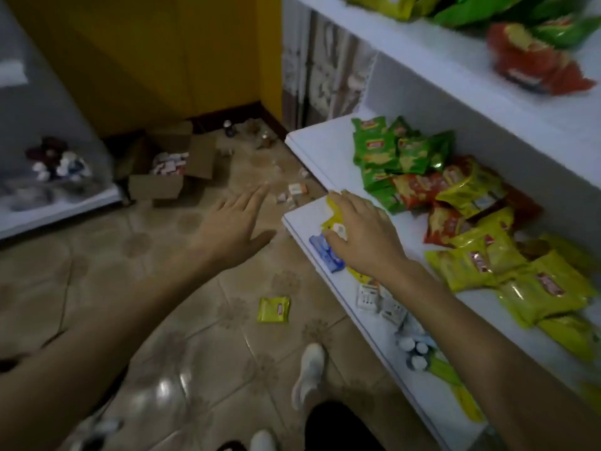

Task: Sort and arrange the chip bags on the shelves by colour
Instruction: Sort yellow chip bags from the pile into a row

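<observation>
Yellow chip bag [332, 213] at front edge of lower shelf [411, 229], under our right hand [364, 236], fingers spread flat on it. Blue packet [325, 253] beside thumb. Green bags [387, 151], red bags [416, 190], yellow bags [527, 281] heaped behind. Our left hand [234, 222] wide open above tiled floor [247, 278]; fallen yellow bag [273, 309] lies there.

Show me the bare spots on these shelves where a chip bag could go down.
Lower shelf: bare white corner left of the green bags, and a strip between the right hand and the red bags. Upper shelf: bare left of the big red bag. Crowded: the yellow bags at right.
</observation>
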